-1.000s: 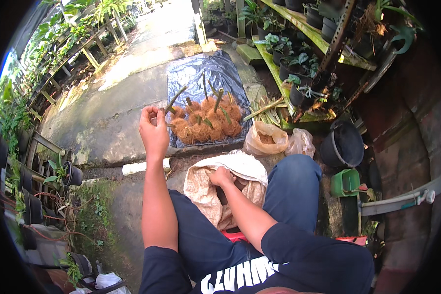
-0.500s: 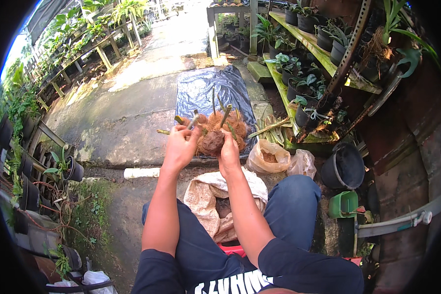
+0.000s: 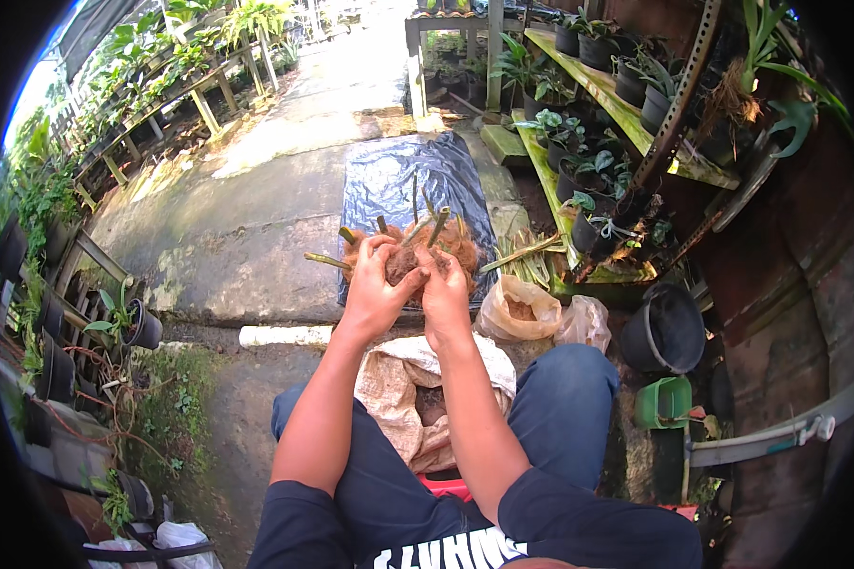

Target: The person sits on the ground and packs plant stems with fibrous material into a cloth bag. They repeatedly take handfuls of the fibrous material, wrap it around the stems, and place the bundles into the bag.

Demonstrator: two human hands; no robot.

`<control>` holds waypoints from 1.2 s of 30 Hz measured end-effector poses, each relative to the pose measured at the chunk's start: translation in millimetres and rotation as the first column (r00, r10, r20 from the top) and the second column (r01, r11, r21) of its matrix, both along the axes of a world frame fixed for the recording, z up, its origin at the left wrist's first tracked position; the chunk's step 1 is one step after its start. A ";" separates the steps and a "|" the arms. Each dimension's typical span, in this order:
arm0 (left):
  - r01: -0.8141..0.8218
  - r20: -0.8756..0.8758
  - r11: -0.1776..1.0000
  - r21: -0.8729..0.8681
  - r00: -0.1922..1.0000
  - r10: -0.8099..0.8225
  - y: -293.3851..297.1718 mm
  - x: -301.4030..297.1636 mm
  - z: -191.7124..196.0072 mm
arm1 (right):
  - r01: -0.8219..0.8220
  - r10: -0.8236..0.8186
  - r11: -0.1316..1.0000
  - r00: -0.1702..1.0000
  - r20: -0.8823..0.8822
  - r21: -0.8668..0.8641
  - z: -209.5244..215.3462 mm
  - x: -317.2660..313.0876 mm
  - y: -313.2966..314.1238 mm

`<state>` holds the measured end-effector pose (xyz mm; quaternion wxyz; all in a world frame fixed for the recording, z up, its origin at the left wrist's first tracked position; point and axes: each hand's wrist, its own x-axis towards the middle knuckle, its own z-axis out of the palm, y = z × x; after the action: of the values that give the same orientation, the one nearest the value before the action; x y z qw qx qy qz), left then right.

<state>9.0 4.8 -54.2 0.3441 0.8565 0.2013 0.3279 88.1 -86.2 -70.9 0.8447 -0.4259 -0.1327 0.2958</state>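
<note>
Both my hands cup a dark brown, soil-like clump (image 3: 403, 263) above the near end of a black plastic sheet (image 3: 389, 166). My left hand (image 3: 375, 289) curls round its left side, thumb reaching across the front. Against the right side presses my right hand (image 3: 443, 299), its thumb close to the left one. A pale green stem piece (image 3: 416, 229) slants up from the top of the clump. Just behind lie several balls of reddish-brown fibre (image 3: 462, 248) with cut green stems (image 3: 439, 226) sticking out. My fingers hide much of the clump.
An open woven sack (image 3: 389, 379) with dark material inside lies between my legs. To its right are a plastic bag (image 3: 519, 305) of brown material, a black pot (image 3: 664, 327) and a green container (image 3: 662, 403). Potted plants line shelves (image 3: 626, 114) at right. A white pipe (image 3: 285, 336) lies left.
My left hand has come down from holding the stem piece to wrap round the clump's left side. The stem piece now stands in the clump without my fingers on its upper end.
</note>
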 end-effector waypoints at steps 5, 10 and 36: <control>-0.060 -0.006 0.981 0.182 0.998 0.062 -3.5 -9.0 20.3 | -0.327 0.327 0.945 0.939 -0.109 0.012 -4.0 21.1 -15.6; 0.088 -0.020 0.975 0.204 0.996 -0.085 1.4 -21.2 34.6 | -0.508 0.506 0.859 0.861 -0.040 -0.069 10.1 19.7 -29.5; 0.095 0.041 0.995 0.023 0.995 -0.096 3.2 -17.2 30.9 | -0.086 0.171 0.974 0.887 0.428 -0.210 -5.4 17.1 -15.3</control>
<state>-8.2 8.0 -23.3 0.3547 0.8615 0.1496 0.3310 105.2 -101.4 -76.3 0.7273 -0.5490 -0.3214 0.2575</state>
